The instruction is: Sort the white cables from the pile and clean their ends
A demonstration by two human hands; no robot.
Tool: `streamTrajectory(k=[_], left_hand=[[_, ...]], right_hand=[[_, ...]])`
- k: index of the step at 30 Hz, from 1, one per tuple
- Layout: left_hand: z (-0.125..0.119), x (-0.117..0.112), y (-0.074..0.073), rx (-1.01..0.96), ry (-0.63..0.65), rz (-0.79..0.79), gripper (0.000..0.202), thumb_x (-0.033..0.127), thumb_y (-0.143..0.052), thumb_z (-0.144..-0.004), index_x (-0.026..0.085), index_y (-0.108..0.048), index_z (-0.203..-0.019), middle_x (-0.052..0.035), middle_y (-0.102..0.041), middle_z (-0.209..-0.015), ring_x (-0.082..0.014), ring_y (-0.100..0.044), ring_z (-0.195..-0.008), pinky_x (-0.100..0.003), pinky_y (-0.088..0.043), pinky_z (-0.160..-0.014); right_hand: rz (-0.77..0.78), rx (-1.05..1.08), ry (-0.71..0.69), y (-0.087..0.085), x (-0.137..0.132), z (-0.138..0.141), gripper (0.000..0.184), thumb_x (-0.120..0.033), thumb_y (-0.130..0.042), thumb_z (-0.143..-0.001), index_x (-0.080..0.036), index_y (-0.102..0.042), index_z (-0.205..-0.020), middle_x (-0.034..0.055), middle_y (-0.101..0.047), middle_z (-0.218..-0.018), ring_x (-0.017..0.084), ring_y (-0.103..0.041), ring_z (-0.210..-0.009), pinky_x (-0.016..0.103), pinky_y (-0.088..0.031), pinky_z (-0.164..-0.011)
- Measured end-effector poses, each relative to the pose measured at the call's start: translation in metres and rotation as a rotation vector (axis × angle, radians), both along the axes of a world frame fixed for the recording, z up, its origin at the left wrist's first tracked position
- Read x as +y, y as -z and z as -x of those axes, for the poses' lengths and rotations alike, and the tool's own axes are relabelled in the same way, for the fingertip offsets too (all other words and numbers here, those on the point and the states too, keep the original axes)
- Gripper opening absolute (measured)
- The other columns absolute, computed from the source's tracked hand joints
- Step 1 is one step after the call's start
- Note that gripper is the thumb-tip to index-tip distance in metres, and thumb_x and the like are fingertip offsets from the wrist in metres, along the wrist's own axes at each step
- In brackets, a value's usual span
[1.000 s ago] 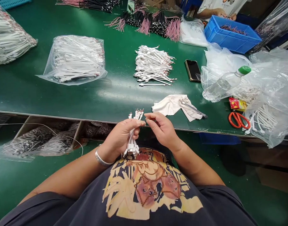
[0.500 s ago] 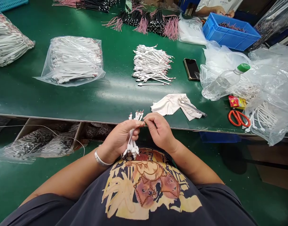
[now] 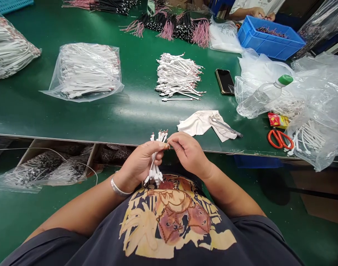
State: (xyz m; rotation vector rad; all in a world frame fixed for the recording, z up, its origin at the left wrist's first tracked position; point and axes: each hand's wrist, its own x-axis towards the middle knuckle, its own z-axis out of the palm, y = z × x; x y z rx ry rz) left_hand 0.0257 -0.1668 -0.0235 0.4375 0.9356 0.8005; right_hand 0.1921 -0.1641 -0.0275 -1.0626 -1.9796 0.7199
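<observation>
Left hand (image 3: 141, 159) grips a bunch of white cables (image 3: 155, 174).

The bunch stands long and upright, tips up, held in the air just in front of the counter (image 3: 108, 122). The right hand (image 3: 189, 155) is up near the tips, with its fingers (image 3: 173, 145) pinched close beside them. I cannot tell if they hold a wire.
</observation>
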Motion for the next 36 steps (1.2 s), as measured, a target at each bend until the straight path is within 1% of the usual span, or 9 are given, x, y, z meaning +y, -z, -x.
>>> streamTrajectory(k=[3,6,9,12,18,24,27,30,36], left_hand=[[0.000,0.000,0.000,0.012,-0.004,0.002,0.011,0.017,-0.069,-0.070,0.008,-0.068,-0.077,0.0001,-0.055,-0.070,-0.0008,-0.043,-0.050,-0.010,-0.033,-0.039],[0.000,0.000,0.000,0.014,0.002,0.010,0.013,0.017,-0.069,-0.069,0.008,-0.068,-0.077,-0.0001,-0.056,-0.071,-0.0007,-0.042,-0.049,-0.011,-0.032,-0.039],[-0.001,0.000,0.001,0.011,0.008,0.009,0.014,0.018,-0.070,-0.068,0.008,-0.068,-0.077,0.0006,-0.055,-0.067,-0.0008,-0.042,-0.049,-0.011,-0.031,-0.038],[-0.001,0.000,0.001,0.021,0.005,-0.003,0.014,0.019,-0.071,-0.067,0.009,-0.068,-0.076,0.0023,-0.053,-0.062,-0.0012,-0.042,-0.048,-0.011,-0.031,-0.039],[0.000,0.000,-0.001,0.032,0.001,-0.003,0.014,0.019,-0.072,-0.066,0.008,-0.068,-0.075,0.0018,-0.054,-0.064,-0.0009,-0.042,-0.048,-0.011,-0.031,-0.039],[0.000,-0.001,0.000,0.041,0.007,-0.009,0.015,0.020,-0.071,-0.068,0.008,-0.068,-0.076,0.0015,-0.053,-0.064,-0.0011,-0.042,-0.049,-0.011,-0.031,-0.039],[0.000,-0.001,0.001,0.044,0.021,-0.008,0.015,0.020,-0.071,-0.068,0.009,-0.067,-0.076,0.0029,-0.049,-0.060,-0.0013,-0.040,-0.048,-0.011,-0.030,-0.039],[0.000,-0.001,0.000,0.045,0.017,-0.009,0.015,0.021,-0.071,-0.068,0.009,-0.067,-0.076,0.0034,-0.047,-0.059,-0.0016,-0.039,-0.048,-0.011,-0.030,-0.039],[-0.001,0.000,-0.001,0.051,0.019,-0.004,0.016,0.021,-0.072,-0.067,0.009,-0.067,-0.077,0.0027,-0.048,-0.061,-0.0013,-0.039,-0.048,-0.010,-0.030,-0.039]], right_hand=[[0.003,0.011,0.051,0.000,-0.001,0.000,0.015,-0.019,-0.040,-0.093,-0.020,-0.054,-0.088,0.0062,-0.061,-0.091,0.017,-0.055,-0.088,0.034,-0.045,-0.083],[0.045,0.039,0.083,-0.001,-0.001,-0.001,0.016,-0.021,-0.041,-0.094,-0.020,-0.056,-0.089,0.0048,-0.061,-0.089,0.016,-0.056,-0.085,0.032,-0.045,-0.081],[0.089,0.009,-0.006,-0.004,0.002,-0.002,0.016,-0.021,-0.041,-0.094,-0.020,-0.057,-0.091,0.0042,-0.061,-0.087,0.015,-0.056,-0.084,0.030,-0.045,-0.080],[0.075,-0.043,-0.085,-0.005,0.006,-0.003,0.016,-0.020,-0.041,-0.093,-0.019,-0.057,-0.087,0.0051,-0.061,-0.086,0.016,-0.055,-0.083,0.031,-0.044,-0.080],[0.019,-0.056,-0.047,-0.004,0.004,-0.002,0.015,-0.019,-0.040,-0.093,-0.019,-0.053,-0.086,0.0061,-0.061,-0.086,0.017,-0.054,-0.084,0.033,-0.044,-0.080],[0.080,-0.026,0.027,-0.006,0.003,-0.002,0.016,-0.020,-0.041,-0.093,-0.019,-0.055,-0.087,0.0050,-0.060,-0.086,0.016,-0.054,-0.083,0.031,-0.043,-0.079],[0.119,-0.044,-0.028,-0.010,0.005,-0.003,0.014,-0.020,-0.042,-0.093,-0.019,-0.056,-0.088,0.0038,-0.060,-0.085,0.016,-0.054,-0.082,0.030,-0.043,-0.078],[0.114,-0.079,-0.093,-0.012,0.007,-0.003,0.013,-0.018,-0.043,-0.092,-0.018,-0.055,-0.086,0.0043,-0.060,-0.084,0.016,-0.053,-0.081,0.030,-0.043,-0.077],[0.031,-0.111,-0.068,-0.010,0.006,-0.002,0.016,-0.017,-0.039,-0.093,-0.019,-0.051,-0.083,0.0066,-0.060,-0.089,0.017,-0.053,-0.085,0.034,-0.042,-0.081]])
